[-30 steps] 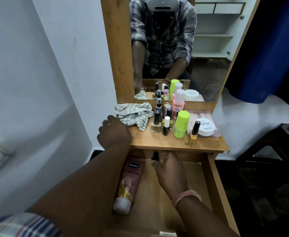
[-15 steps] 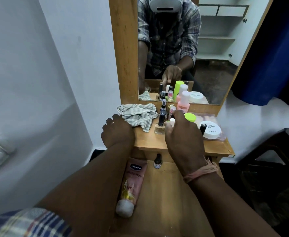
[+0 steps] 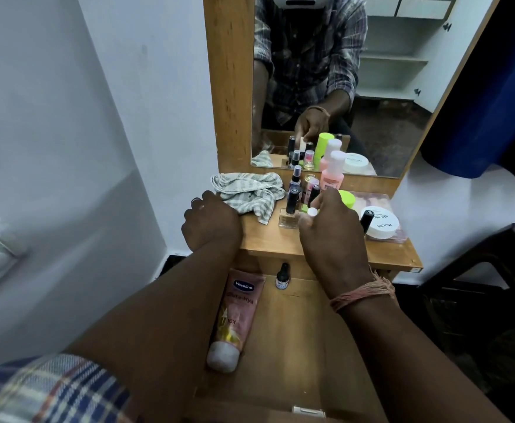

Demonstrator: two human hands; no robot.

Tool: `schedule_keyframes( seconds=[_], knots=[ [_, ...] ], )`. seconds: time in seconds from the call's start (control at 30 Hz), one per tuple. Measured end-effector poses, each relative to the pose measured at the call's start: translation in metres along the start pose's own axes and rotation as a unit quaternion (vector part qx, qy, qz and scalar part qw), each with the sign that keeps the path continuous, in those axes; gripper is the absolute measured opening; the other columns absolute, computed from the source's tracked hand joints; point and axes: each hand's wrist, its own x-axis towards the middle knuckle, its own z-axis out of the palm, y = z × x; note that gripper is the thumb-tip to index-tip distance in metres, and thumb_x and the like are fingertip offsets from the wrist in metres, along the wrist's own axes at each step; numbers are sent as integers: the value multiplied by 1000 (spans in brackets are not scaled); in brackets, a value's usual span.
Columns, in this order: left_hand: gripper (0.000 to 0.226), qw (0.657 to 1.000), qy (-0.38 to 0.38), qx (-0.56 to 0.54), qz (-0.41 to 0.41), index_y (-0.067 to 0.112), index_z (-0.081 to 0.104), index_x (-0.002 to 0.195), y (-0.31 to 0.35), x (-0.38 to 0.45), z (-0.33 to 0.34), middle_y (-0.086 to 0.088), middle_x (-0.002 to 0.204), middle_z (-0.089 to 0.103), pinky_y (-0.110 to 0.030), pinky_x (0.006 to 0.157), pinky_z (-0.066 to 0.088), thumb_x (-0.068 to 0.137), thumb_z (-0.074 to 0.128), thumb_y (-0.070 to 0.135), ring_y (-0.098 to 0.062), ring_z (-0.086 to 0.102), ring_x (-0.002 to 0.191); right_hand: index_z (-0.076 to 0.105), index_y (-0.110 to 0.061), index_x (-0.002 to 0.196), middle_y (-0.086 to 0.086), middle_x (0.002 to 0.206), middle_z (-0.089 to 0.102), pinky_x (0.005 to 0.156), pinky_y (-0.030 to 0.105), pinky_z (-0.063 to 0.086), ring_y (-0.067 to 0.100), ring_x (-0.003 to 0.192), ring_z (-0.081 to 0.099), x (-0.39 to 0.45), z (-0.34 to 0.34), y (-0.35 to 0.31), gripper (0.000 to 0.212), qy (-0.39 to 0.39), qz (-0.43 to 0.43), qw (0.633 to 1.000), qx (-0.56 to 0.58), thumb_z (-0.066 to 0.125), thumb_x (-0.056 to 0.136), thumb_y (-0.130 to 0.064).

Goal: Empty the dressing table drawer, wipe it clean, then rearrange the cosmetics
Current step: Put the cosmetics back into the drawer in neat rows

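Observation:
The dressing table drawer [image 3: 299,337] stands pulled out below me. A pink Vaseline tube [image 3: 238,312] lies along its left side, and a small dark dropper bottle [image 3: 282,276] stands at its back. On the tabletop [image 3: 265,239] several cosmetics are clustered. My right hand [image 3: 331,236] reaches into the cluster and pinches a small white-capped bottle [image 3: 312,212]. My left hand [image 3: 210,222] rests on the tabletop's left edge with its fingers curled and nothing in them.
A striped cloth [image 3: 247,190] lies crumpled at the tabletop's back left. A pink bottle [image 3: 332,175], a green-capped bottle [image 3: 348,199] and a white jar [image 3: 382,225] on a clear case stand to the right. Dark furniture [image 3: 479,285] is at the right.
My right hand left the small dark bottle standing in the drawer, rose to the tabletop and took hold of the white-capped bottle. My left hand stayed put.

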Motion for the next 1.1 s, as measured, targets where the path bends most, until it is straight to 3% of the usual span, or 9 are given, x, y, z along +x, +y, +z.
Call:
schedule_keyframes(
  seconds=[0.23,0.37,0.47,0.77,1.1],
  knots=[
    [29,1000,-12,-7,-15,13,54,125,1,1,-1,-12,125,59,-42,90,47,102,46,29,-35,59,115,64,-19,78,-8,61,61,49,14,36,0,55,56,-31,-17,-3,19,-38,39,990,127,77,86,-30],
    [28,1000,-14,-12,-24,15,55,123,1,2,-1,-10,124,59,-40,88,46,100,50,28,-33,59,115,67,-19,74,1,60,69,57,37,58,13,55,66,-54,3,13,16,-208,102,969,83,79,82,-24],
    [27,1000,-12,-10,-23,15,56,122,1,1,-1,-9,123,60,-39,87,47,99,52,30,-32,59,113,69,-21,75,-1,65,71,65,45,61,12,60,69,-66,27,29,11,-263,98,959,35,73,85,-22],
    [28,1000,-9,-8,-28,15,55,124,2,1,-2,-9,126,59,-39,90,45,99,50,26,-32,58,117,69,-21,77,-3,68,69,64,45,60,9,62,67,-72,44,39,12,-239,66,968,50,66,88,-18],
    [28,999,-15,-2,-31,15,55,125,2,2,-2,-9,127,58,-39,88,45,100,52,28,-32,58,117,69,-21,78,-2,66,72,62,49,60,12,60,70,-74,53,44,12,-229,113,957,136,68,89,-16]
  ],
)
